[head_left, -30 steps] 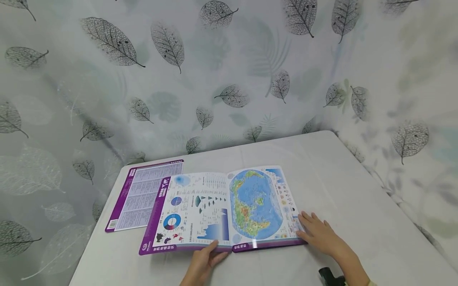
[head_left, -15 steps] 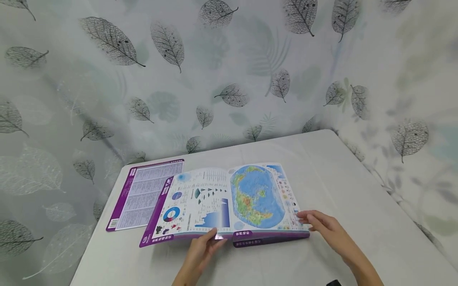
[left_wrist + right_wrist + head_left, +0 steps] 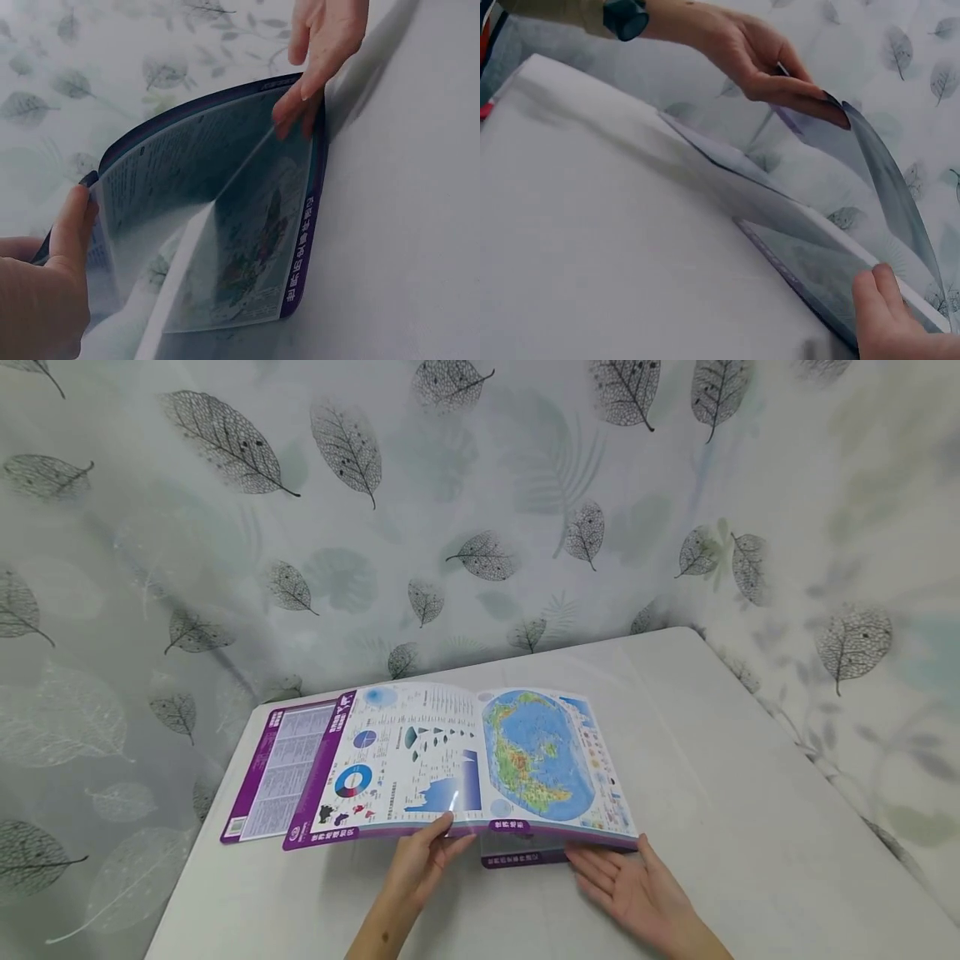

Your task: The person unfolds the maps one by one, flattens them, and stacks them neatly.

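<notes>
In the head view, a purple-edged folded chart (image 3: 450, 760) stands open, printed with diagrams on its left half and a blue world map on its right. My left hand (image 3: 416, 864) pinches the chart's near edge beside the fold, thumb on top, lifting it off the table. My right hand (image 3: 637, 885) lies palm up at the near right corner, thumb against the corner, straight fingers under the raised page. Those fingers touch a lower purple-edged sheet (image 3: 517, 860). In the left wrist view, this lower sheet (image 3: 247, 247) shows dark between both hands.
A second purple-edged sheet (image 3: 273, 777) covered in small text lies at the table's left, partly under the chart. The white table (image 3: 720, 760) meets leaf-patterned curtains (image 3: 480, 527) at the back and sides.
The chart's near edge has risen away from the lower sheet. My right hand has moved left and turned palm up beneath the right corner. My left hand keeps its pinch, higher now.
</notes>
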`<state>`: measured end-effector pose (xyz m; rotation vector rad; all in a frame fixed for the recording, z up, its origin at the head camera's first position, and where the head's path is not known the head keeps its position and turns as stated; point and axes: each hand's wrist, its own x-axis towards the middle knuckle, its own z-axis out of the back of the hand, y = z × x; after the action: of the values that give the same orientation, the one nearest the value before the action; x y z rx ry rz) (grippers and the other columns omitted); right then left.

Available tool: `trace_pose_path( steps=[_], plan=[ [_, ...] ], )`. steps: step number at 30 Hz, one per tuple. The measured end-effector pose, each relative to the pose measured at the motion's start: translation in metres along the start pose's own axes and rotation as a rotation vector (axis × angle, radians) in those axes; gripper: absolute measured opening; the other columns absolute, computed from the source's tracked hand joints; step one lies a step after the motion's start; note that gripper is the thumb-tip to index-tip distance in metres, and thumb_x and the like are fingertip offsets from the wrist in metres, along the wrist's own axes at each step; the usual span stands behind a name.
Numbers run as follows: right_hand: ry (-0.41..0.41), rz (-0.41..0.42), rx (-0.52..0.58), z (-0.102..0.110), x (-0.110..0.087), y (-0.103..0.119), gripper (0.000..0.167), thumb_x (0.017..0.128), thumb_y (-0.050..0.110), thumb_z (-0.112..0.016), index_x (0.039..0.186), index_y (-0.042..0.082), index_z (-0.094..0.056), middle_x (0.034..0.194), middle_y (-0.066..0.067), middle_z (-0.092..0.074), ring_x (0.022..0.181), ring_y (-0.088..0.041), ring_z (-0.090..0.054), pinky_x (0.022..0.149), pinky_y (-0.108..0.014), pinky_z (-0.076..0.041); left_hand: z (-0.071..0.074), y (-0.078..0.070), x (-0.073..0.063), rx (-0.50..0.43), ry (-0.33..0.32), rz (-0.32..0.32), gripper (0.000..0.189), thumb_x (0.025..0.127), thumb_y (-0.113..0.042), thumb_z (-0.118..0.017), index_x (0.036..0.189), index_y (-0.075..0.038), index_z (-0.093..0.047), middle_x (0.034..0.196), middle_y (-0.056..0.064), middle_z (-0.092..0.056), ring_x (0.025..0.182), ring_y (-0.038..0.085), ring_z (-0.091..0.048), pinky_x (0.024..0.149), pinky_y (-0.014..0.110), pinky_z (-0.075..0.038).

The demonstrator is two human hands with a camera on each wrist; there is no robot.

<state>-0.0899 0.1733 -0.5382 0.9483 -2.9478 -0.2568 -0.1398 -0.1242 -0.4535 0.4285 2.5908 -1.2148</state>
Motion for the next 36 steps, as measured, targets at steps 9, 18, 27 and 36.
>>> trace_pose_path(
  steps=[9, 18, 27, 36],
  plan=[
    [-0.371, 0.281, 0.195, -0.010, 0.017, 0.001, 0.072, 0.093, 0.055, -0.001, 0.140, 0.009, 0.026, 0.148, -0.011, 0.025, 0.136, -0.023, 0.015, 0.110, -0.033, 0.000, 0.004, -0.005, 0.000, 0.007, -0.029, -0.006, 0.063, 0.093, 0.005, -0.048, 0.147, -0.006, -0.018, 0.139, 0.025, -0.037, 0.118, 0.042, -0.045, 0.090, 0.049, -0.043],
    [-0.336, 0.300, 0.410, -0.028, 0.025, 0.008, 0.066, 0.094, 0.056, -0.007, 0.147, 0.022, 0.014, 0.154, 0.000, 0.003, 0.136, -0.006, 0.006, 0.109, -0.024, -0.002, 0.005, -0.016, -0.008, 0.061, 0.015, -0.074, 0.058, 0.093, 0.008, -0.046, 0.145, -0.009, -0.027, 0.128, 0.018, -0.051, 0.112, 0.037, -0.053, 0.088, 0.048, -0.044],
    [-0.351, 0.322, 0.296, -0.054, 0.036, 0.015, 0.052, 0.101, 0.043, -0.007, 0.150, 0.024, -0.004, 0.100, -0.021, -0.063, 0.133, -0.007, -0.016, 0.109, -0.025, -0.012, 0.006, -0.028, -0.016, 0.103, 0.049, -0.123, 0.055, 0.093, 0.007, -0.049, 0.142, -0.013, -0.033, 0.123, 0.009, -0.057, 0.110, 0.033, -0.056, 0.086, 0.049, -0.045],
    [-0.110, 0.478, 0.026, -0.069, 0.034, 0.018, 0.043, 0.104, 0.033, -0.018, 0.125, 0.005, -0.041, 0.118, -0.019, -0.059, 0.110, -0.028, -0.056, 0.098, -0.038, -0.040, 0.012, -0.033, -0.020, 0.095, 0.131, -0.161, 0.048, 0.093, 0.004, -0.051, 0.137, -0.013, -0.040, 0.122, 0.010, -0.058, 0.110, 0.032, -0.056, 0.089, 0.049, -0.043]
  ],
)
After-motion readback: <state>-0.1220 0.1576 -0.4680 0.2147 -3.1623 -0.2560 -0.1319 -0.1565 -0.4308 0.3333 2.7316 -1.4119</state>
